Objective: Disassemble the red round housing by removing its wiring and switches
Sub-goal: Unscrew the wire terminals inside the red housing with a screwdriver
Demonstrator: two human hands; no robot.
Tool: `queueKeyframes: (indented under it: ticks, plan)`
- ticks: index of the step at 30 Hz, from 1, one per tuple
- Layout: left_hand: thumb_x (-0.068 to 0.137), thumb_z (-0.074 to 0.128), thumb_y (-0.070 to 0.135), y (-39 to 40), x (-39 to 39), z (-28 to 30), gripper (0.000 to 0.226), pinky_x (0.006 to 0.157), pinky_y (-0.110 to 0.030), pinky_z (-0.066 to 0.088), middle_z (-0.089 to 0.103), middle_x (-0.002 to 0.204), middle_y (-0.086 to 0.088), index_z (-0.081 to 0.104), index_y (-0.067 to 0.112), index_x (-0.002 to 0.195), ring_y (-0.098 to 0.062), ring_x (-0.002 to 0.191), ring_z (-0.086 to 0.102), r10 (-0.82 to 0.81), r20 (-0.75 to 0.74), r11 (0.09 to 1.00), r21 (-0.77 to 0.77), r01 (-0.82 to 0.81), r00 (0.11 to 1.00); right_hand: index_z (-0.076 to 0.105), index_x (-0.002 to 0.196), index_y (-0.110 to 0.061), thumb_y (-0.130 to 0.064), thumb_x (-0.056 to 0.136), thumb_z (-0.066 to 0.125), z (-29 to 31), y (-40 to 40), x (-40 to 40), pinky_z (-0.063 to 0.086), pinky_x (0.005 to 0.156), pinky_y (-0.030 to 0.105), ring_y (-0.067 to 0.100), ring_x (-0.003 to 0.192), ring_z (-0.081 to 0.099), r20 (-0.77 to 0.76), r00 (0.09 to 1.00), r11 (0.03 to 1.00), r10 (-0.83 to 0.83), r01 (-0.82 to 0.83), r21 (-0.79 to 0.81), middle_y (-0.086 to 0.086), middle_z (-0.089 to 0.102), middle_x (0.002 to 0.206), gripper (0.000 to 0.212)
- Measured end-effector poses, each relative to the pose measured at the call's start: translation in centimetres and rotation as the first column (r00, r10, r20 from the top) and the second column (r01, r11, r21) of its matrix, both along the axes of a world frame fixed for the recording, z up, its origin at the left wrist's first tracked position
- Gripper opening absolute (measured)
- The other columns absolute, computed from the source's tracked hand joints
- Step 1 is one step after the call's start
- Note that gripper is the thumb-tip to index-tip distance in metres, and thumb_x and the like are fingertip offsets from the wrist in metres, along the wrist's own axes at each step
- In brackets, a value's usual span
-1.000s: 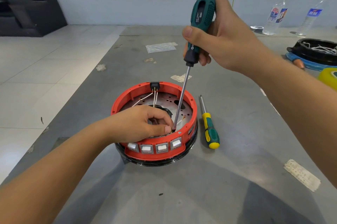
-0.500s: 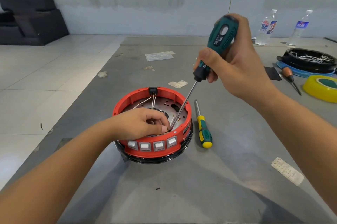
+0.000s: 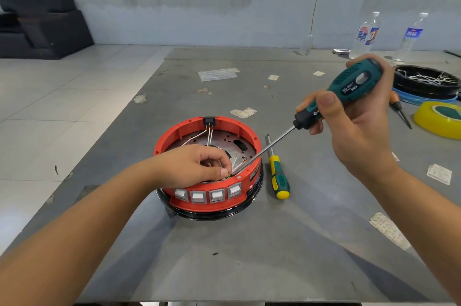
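The left forearm is stretched in from the lower left, and the left hand (image 3: 197,166) is laid over the near rim of the red round plastic housing (image 3: 249,131), its fingers curled and pinching thin white wires (image 3: 234,162) inside. The right hand (image 3: 359,121) is raised to the right, fingers wrapped round the dark green-handled screwdriver (image 3: 349,86), whose slanted shaft reaches the wires. The housing is set mid-table on the grey metal tabletop (image 3: 224,255), a yellow-and-green screwdriver (image 3: 278,176) just beside it. Pale floor tiles (image 3: 62,106) are seen to the left.
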State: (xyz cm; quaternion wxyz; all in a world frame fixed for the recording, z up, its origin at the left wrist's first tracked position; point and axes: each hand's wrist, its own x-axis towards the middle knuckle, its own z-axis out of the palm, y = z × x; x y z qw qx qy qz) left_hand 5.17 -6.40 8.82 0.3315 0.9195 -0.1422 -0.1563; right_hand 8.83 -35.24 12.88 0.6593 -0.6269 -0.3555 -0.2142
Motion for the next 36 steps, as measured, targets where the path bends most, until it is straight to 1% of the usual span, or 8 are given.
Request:
queueKeyframes:
  ticks: [5, 8, 10, 15, 22, 27, 31, 36]
  plan:
    - [0.103, 0.061, 0.042, 0.0, 0.0, -0.1, 0.012, 0.100, -0.038, 0.055, 0.071, 0.110, 0.011, 0.070, 0.049, 0.107, -0.011, 0.104, 0.066, -0.005, -0.009, 1.000, 0.000, 0.005, 1.000, 0.030, 0.131, -0.019, -0.046, 0.095, 0.067, -0.2, 0.0, 1.2, 0.051, 0.053, 0.033, 0.042, 0.073, 0.064, -0.146, 0.986, 0.997, -0.076, 0.078, 0.006, 0.031, 0.061, 0.104, 0.058]
    - [0.103, 0.061, 0.040, 0.0, 0.0, -0.1, 0.013, 0.100, -0.040, 0.054, 0.071, 0.109, 0.011, 0.070, 0.049, 0.107, -0.012, 0.104, 0.066, -0.005, -0.008, 1.000, -0.002, 0.005, 1.000, 0.033, 0.130, -0.021, -0.038, 0.098, 0.066, 0.3, 0.2, 3.2, 0.052, 0.053, 0.033, 0.046, 0.069, 0.061, -0.242, 0.964, 0.993, -0.111, 0.096, -0.074, 0.012, 0.068, 0.094, 0.049]
    - [0.103, 0.061, 0.038, 0.1, 0.0, -0.2, 0.014, 0.099, -0.040, 0.054, 0.072, 0.109, 0.009, 0.071, 0.047, 0.108, -0.014, 0.104, 0.066, -0.004, -0.005, 1.000, -0.009, 0.004, 1.000, 0.034, 0.131, -0.023, -0.035, 0.098, 0.066, 0.7, 0.9, 4.3, 0.054, 0.055, 0.033, 0.046, 0.067, 0.061, -0.276, 0.956, 0.985, -0.104, 0.060, -0.164, 0.010, 0.067, 0.096, 0.048]
    - [0.103, 0.062, 0.038, 0.2, 0.1, -0.3, 0.016, 0.090, -0.025, 0.054, 0.072, 0.108, 0.012, 0.070, 0.052, 0.104, -0.008, 0.101, 0.066, 0.002, -0.001, 1.000, -0.030, -0.002, 1.000, 0.035, 0.128, -0.009, -0.026, 0.103, 0.061, 2.2, 2.4, 5.7, 0.047, 0.048, 0.029, 0.021, 0.049, 0.053, -0.283, 0.956, 0.988, -0.079, 0.036, -0.152, 0.011, 0.066, 0.081, 0.039]
    - [0.105, 0.061, 0.032, 0.4, 0.0, -0.3, 0.024, 0.087, -0.019, 0.053, 0.073, 0.107, 0.017, 0.069, 0.054, 0.111, -0.003, 0.100, 0.067, 0.040, 0.002, 0.996, -0.074, -0.040, 0.999, 0.038, 0.127, -0.011, -0.026, 0.103, 0.059, 2.5, 3.2, 5.4, 0.048, 0.049, 0.027, 0.018, 0.049, 0.053, -0.309, 0.948, 0.987, -0.074, 0.026, -0.158, 0.002, 0.071, 0.075, 0.035]
    - [0.103, 0.064, 0.020, 1.3, -0.6, -0.1, 0.025, 0.092, -0.025, 0.053, 0.074, 0.107, 0.015, 0.072, 0.042, 0.112, -0.006, 0.105, 0.068, 0.094, 0.128, 0.977, -0.202, -0.067, 0.987, 0.037, 0.127, -0.013, -0.027, 0.102, 0.061, 2.4, 4.1, 4.9, 0.048, 0.049, 0.029, 0.021, 0.051, 0.055, -0.310, 0.949, 0.987, -0.055, 0.004, -0.163, 0.005, 0.068, 0.079, 0.037]
    - [0.101, 0.065, 0.022, 1.9, -1.7, 0.0, 0.024, 0.072, -0.011, 0.047, 0.073, 0.101, 0.019, 0.072, 0.044, 0.104, -0.005, 0.093, 0.066, 0.126, 0.324, 0.982, -0.175, -0.072, 0.938, 0.037, 0.130, -0.016, -0.029, 0.102, 0.061, 2.5, 4.4, 4.7, 0.051, 0.051, 0.029, 0.021, 0.054, 0.057, -0.304, 0.951, 0.984, -0.059, 0.004, -0.178, 0.006, 0.070, 0.084, 0.039]
    - [0.100, 0.066, 0.028, 2.3, -2.8, -0.3, 0.019, 0.075, -0.008, 0.045, 0.071, 0.105, 0.026, 0.073, 0.045, 0.101, 0.001, 0.102, 0.065, 0.103, 0.334, 0.990, -0.127, -0.064, 0.937, 0.036, 0.129, -0.017, -0.028, 0.102, 0.060, 2.2, 4.5, 4.8, 0.050, 0.051, 0.028, 0.020, 0.053, 0.056, -0.304, 0.951, 0.985, -0.060, 0.008, -0.172, 0.003, 0.071, 0.080, 0.038]
